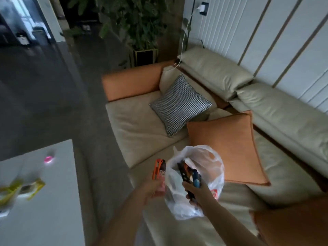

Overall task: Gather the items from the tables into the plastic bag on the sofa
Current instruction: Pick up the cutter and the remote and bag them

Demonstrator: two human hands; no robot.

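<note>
A white translucent plastic bag (204,162) stands open on the beige sofa seat (142,125), with something inside it. My left hand (152,187) grips an orange tool (157,168) together with a pink packet (162,181), just left of the bag's mouth. Over the bag's opening, my right hand (197,192) holds a bunch of dark items (184,173), one with a blue part (196,181). A white table (53,201) at the left carries a small pink object (48,159) and blurred yellow-green packets (23,189).
An orange cushion (229,148) leans right behind the bag, and a checked cushion (179,103) lies farther back. The sofa has an orange armrest (134,80). A potted plant (140,29) stands beyond it. Dark floor (53,96) runs between table and sofa.
</note>
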